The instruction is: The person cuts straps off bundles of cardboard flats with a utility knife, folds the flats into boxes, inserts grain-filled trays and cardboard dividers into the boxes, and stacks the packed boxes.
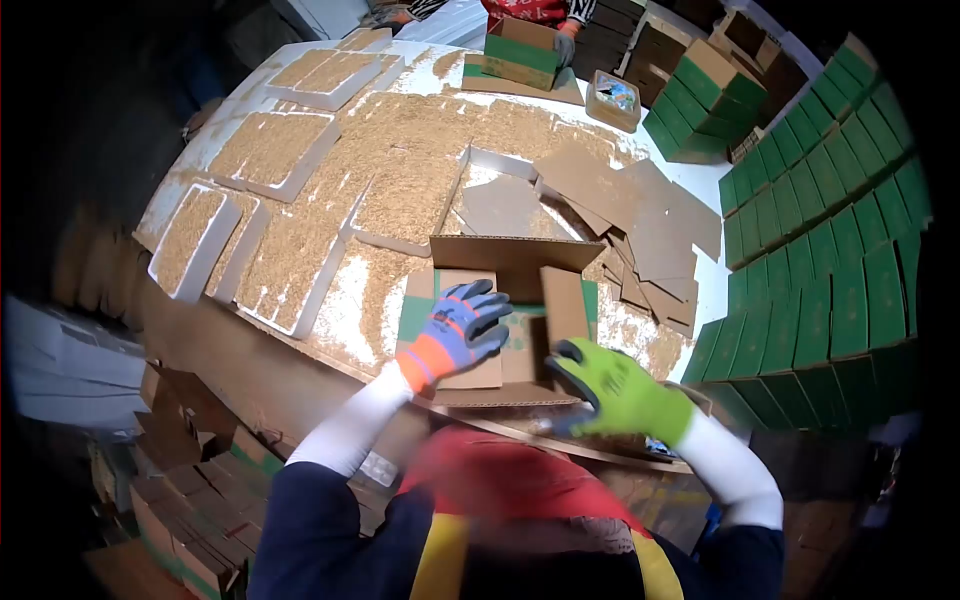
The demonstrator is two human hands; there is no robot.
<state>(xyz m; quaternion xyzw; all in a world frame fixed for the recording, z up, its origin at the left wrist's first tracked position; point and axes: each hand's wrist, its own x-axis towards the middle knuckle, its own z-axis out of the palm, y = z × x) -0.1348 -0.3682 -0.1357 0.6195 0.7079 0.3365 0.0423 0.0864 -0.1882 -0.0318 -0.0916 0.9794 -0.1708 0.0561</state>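
In front of me at the table's near edge sits a cardboard box (516, 258) with green printing, its flaps standing up or folded partly in. My left hand (458, 328), in a purple glove with an orange cuff, has its fingers spread over the left flap (470, 373). My right hand (618, 388), in a lime-green glove with dark fingertips, is at the box's near right corner beside the right flap (566, 305). Its thumb and fingers are apart. The bottom of the box is partly hidden by flaps and shadow.
Brown granules (420, 130) cover much of the white table, with white trays (190, 245) of them on the left. Flat cardboard sheets (655, 215) lie right of the box. Green boxes (810, 270) are stacked at right. Across the table a person handles another box (520, 50).
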